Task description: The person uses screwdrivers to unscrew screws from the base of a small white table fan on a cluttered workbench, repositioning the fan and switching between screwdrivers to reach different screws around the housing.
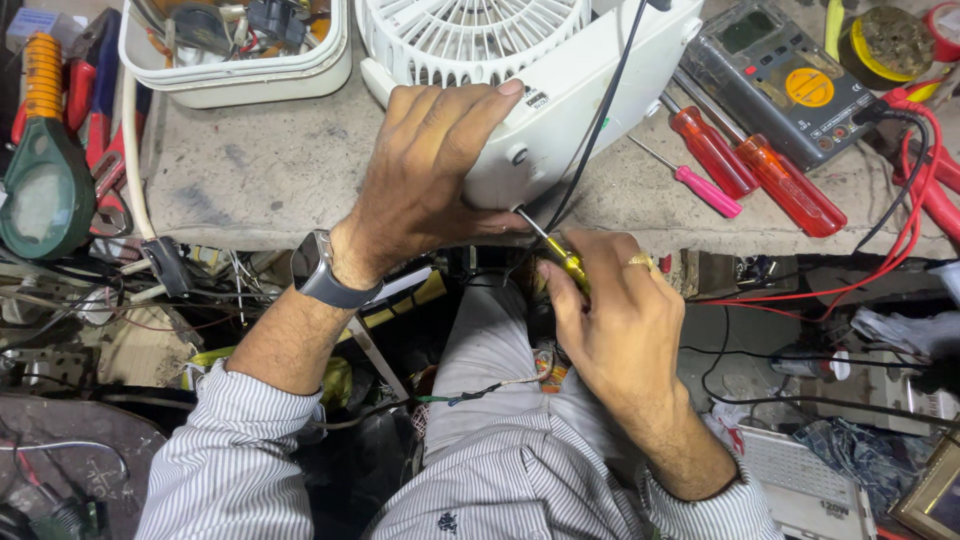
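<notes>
The white fan [540, 70] lies at the near edge of the workbench [270, 170], tipped on its side. The left hand [425, 175] is spread over the fan's casing, fingers pressing it down. The right hand [610, 310], just below the fan's lower edge, pinches a yellow-handled screwdriver [560, 255] whose tip meets the casing. A black wire [600, 110] runs across the fan. To the fan's right lie two red screwdrivers [760, 170], a pink one [700, 187] and a multimeter [780, 85]; to its left sit a white tub [240, 75] and a green magnifying glass [42, 190].
</notes>
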